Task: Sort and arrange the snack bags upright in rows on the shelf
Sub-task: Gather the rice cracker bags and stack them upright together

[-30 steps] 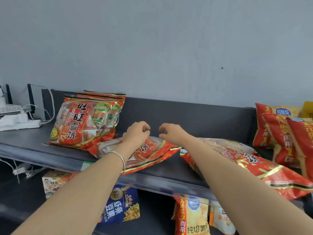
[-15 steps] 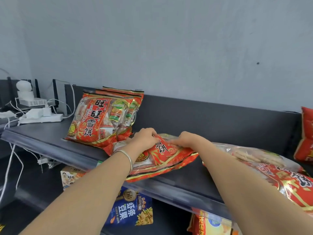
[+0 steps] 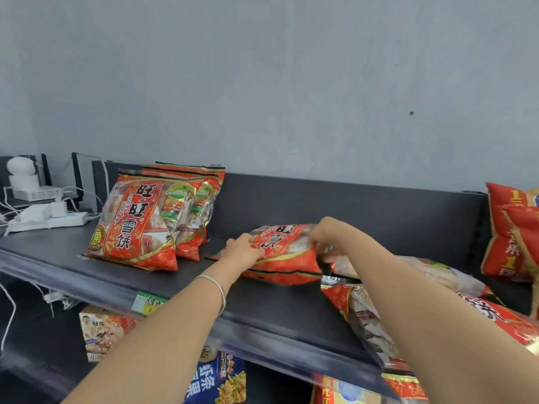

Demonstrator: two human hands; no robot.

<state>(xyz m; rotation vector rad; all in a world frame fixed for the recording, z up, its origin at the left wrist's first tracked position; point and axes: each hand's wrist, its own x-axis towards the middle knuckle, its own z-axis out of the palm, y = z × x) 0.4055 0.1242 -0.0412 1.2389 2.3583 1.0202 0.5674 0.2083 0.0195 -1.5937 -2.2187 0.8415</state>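
Observation:
A red rice-cracker bag (image 3: 287,252) is held tilted just above the dark shelf (image 3: 262,304), partly raised. My left hand (image 3: 243,247) grips its left edge and my right hand (image 3: 326,237) grips its top right edge. Three matching bags (image 3: 140,220) stand upright in a row at the left, leaning against the back panel. Two more of the same bags (image 3: 437,293) lie flat on the shelf at the right, under my right forearm.
Red and yellow snack bags (image 3: 513,243) stand at the far right. A white power strip (image 3: 49,220) with cables and a white device sit at the shelf's left end. Boxes and a blue bag (image 3: 218,377) fill the lower shelf.
Both hands have taken hold of the flat bag and lifted it up and back toward the rear panel. The view has shifted to the left.

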